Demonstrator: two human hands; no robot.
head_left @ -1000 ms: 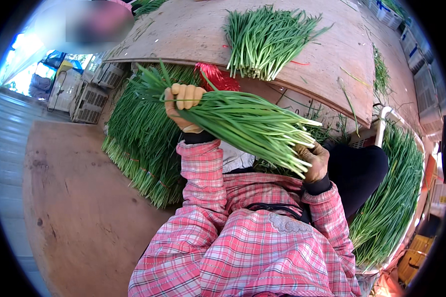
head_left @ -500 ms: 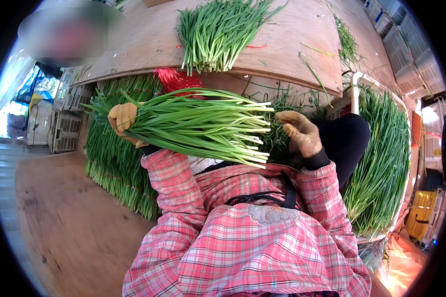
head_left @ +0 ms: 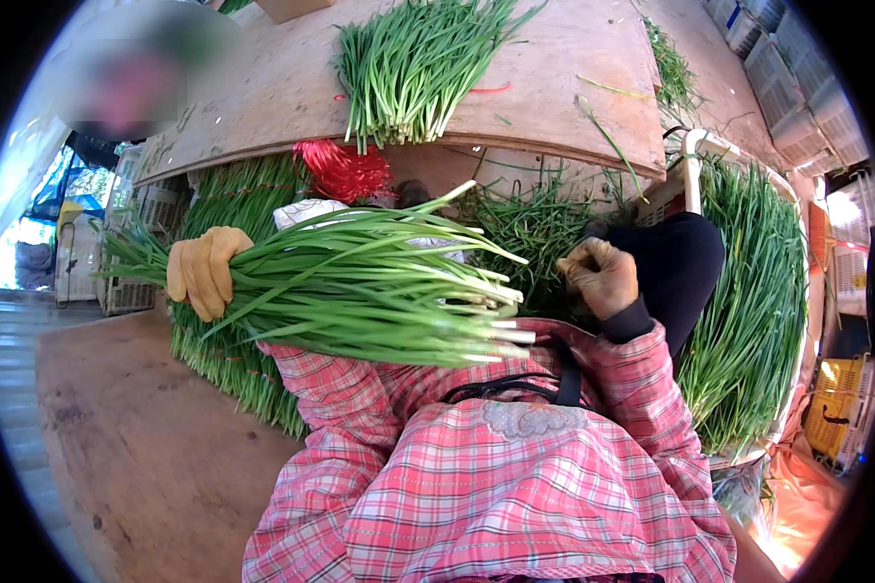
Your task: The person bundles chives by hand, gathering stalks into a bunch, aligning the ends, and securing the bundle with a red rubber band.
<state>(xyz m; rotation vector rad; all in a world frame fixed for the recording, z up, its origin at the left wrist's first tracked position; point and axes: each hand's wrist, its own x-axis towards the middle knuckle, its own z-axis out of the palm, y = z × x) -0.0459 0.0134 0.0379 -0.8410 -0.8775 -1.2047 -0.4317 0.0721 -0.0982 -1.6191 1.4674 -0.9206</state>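
My left hand (head_left: 204,273), in a tan glove, is closed round the leafy end of a bunch of garlic chives (head_left: 360,291). The bunch lies sideways in front of my lap, its pale cut stems fanned out toward the right. Just past those stem ends is my right hand (head_left: 603,276), also gloved, its fingers curled in. Whether it pinches anything is hidden. Another pile of garlic chives (head_left: 413,78) rests on the wooden board (head_left: 564,87) ahead of me, stems toward me.
Tied chive bundles (head_left: 248,374) are stacked at my left beside a plywood sheet (head_left: 146,437). Red ties (head_left: 345,173) hang at the board's near edge. Loose trimmings (head_left: 530,233) lie below it. A white-rimmed crate (head_left: 695,180) of chives stands right. A person (head_left: 131,78) is at the far left.
The held chives have shifted left and toward me, with several stems now splayed upward. My right hand has dropped a little and its fingers have closed from a half-open pose.
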